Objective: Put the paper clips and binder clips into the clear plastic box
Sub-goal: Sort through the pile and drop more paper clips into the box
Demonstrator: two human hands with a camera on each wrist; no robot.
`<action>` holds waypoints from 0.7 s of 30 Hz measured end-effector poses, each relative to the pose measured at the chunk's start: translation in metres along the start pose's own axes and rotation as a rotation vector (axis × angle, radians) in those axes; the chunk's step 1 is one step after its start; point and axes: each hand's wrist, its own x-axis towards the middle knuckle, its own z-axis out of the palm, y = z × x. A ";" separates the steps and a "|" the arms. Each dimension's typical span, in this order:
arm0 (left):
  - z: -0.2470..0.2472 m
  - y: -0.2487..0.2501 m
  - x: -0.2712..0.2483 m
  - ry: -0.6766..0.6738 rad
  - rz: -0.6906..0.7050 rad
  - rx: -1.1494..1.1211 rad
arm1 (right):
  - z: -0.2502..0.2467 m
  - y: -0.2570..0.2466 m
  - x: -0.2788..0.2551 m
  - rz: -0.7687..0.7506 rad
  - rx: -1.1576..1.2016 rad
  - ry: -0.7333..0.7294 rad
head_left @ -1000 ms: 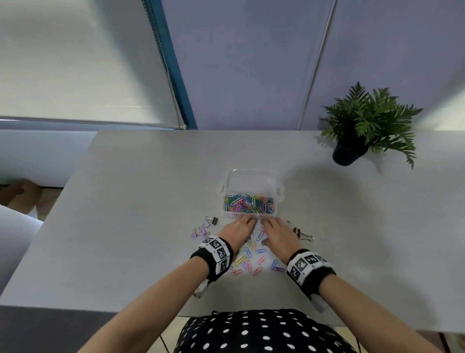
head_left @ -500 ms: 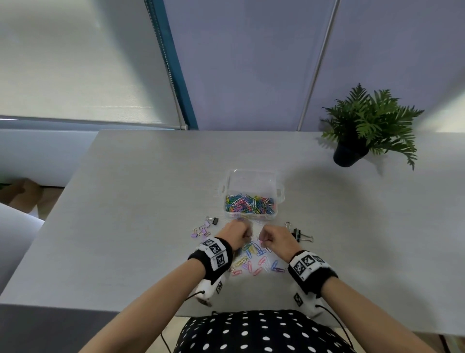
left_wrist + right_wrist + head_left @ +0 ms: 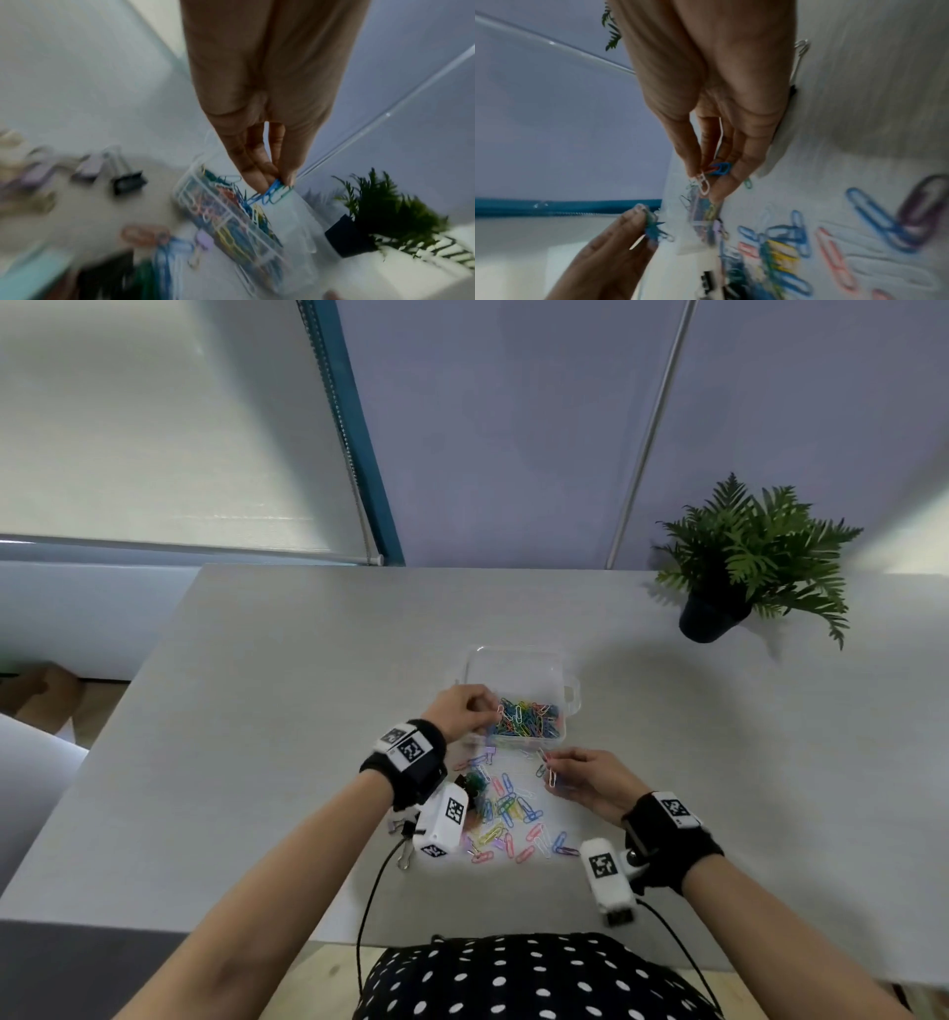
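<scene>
A clear plastic box (image 3: 518, 662) stands mid-table with many coloured paper clips (image 3: 529, 719) in its near half. My left hand (image 3: 464, 711) is raised over the box's left edge and pinches a few blue and green paper clips (image 3: 272, 192) above it. My right hand (image 3: 580, 775) hovers just in front of the box and pinches white, red and blue paper clips (image 3: 713, 172). Loose paper clips (image 3: 508, 814) lie scattered on the table between my wrists. Binder clips (image 3: 127, 180) lie left of the box; a black one (image 3: 405, 839) sits under my left wrist.
A potted fern (image 3: 739, 567) stands at the back right of the grey table (image 3: 257, 711). A window blind and purple partition wall rise behind the table. The near table edge is close to my body.
Both hands rose from the pile with clips pinched. The left hand moved forward over the box; the right lifted slightly and hovers in front of the box.
</scene>
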 end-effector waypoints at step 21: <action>0.033 -0.032 -0.018 -0.095 0.341 0.588 | 0.028 -0.027 0.013 -0.648 -1.106 0.096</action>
